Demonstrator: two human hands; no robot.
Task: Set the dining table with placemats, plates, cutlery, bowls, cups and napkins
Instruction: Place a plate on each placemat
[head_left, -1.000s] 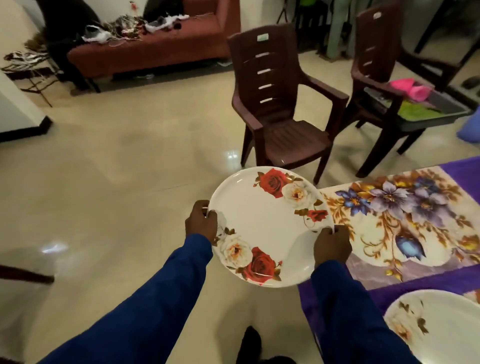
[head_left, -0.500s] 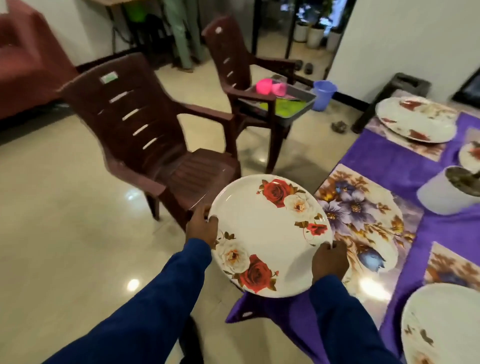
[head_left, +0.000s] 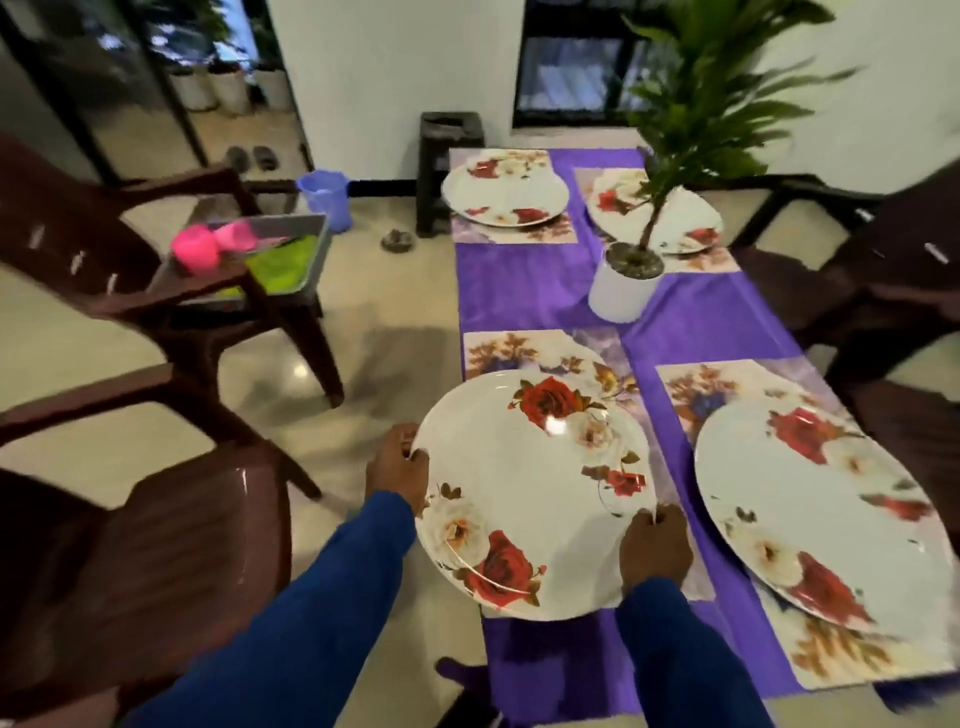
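**Open mat at near left, plant pot mid-table**

The near-left placemat (head_left: 524, 353) lies bare beyond the held plate (head_left: 530, 493). A potted plant (head_left: 623, 283) blocks the table's middle; brown chairs (head_left: 156, 561) crowd the left edge.

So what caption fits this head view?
Both hands hold a plate over the last bare placemat.

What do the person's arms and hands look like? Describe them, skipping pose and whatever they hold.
Both arms wear long, plain blue sleeves that end at the wrists. The left hand and right hand are bare: no gloves, and no rings, watch or markings can be seen.
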